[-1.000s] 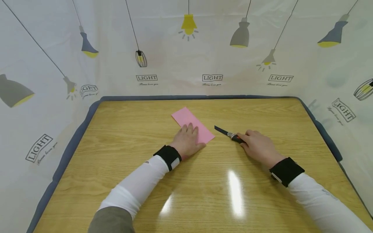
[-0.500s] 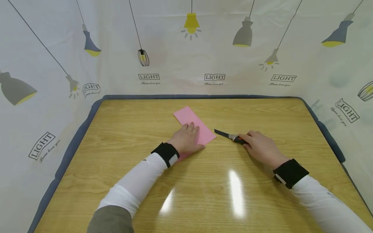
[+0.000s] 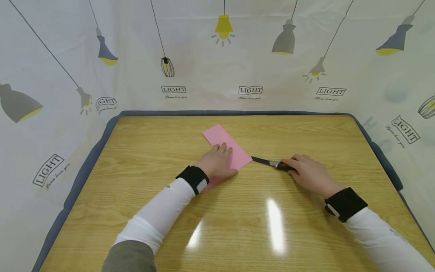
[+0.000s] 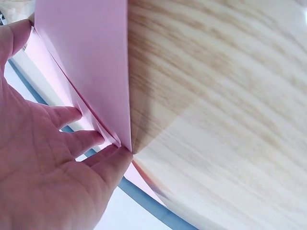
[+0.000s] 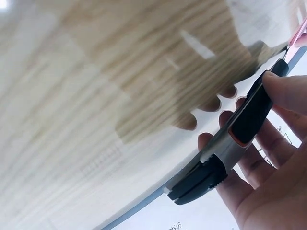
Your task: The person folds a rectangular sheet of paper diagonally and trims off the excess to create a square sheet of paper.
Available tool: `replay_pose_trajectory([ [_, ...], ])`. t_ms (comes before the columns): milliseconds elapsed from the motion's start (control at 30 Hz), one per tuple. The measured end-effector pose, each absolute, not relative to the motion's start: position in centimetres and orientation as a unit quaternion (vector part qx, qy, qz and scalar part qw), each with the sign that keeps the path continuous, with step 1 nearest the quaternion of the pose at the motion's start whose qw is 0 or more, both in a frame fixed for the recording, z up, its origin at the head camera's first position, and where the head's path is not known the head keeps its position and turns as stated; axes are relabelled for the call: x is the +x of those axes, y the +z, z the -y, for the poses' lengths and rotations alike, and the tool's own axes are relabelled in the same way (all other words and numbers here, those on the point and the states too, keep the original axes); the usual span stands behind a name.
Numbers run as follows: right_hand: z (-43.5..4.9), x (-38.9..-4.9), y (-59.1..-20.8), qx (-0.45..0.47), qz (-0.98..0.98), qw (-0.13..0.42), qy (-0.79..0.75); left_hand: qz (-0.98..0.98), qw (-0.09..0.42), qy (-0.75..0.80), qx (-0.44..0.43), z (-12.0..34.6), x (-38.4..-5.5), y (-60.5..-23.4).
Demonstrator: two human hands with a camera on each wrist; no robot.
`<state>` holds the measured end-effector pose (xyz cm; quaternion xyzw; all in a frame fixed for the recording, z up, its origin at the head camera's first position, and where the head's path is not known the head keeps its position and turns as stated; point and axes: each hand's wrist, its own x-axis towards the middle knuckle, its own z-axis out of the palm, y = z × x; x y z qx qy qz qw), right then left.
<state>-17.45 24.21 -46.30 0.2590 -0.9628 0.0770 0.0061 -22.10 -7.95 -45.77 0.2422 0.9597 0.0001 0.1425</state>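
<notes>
At the centre of the head view, a strip of pink paper (image 3: 239, 155) is laid aslant on a wood-grained table (image 3: 142, 158), its matte, straight-edged surface set against a glossy top. More than one layer is shown in the left wrist view, parted along a narrow, dark crease. The near part of the strip is covered by the left hand (image 3: 217, 162), which is spread palm down, thumb held away from the extended fingers; nothing is gripped by it, and the sheet is pressed under the fingertips.

Right of centre, a utility knife (image 3: 282, 165) is held by the right hand (image 3: 310, 173). Its handle is pinched between thumb and curled fingers; in the right wrist view a silver-grey body with smooth black inlays, trimmed in orange-red, can be made out. The slim, dark blade (image 3: 261, 160) is pointed leftward to the paper's right corner; whether that corner is touched cannot be told.

Both wrists are wrapped in black bands (image 3: 346, 204), worn over white fabric sleeves (image 3: 158, 215). Across the top, pale, wrinkled sheeting (image 3: 204, 75) is printed with pendant lamps, and the table is bordered by blue-grey edging (image 3: 210, 113).
</notes>
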Motion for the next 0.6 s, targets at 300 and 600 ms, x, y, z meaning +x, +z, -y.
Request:
replay_pose_trajectory([
  [300,-24.3,-17.4,-46.2,0.272,0.959,0.004,0.075,-0.960,0.142,-0.001,0.243,8.0,-22.1,-45.8],
  [600,-22.3,-17.7,-45.8,0.308,0.948,0.022,0.074,-0.958,0.133,0.004,0.254,8.1,-22.0,-45.8],
])
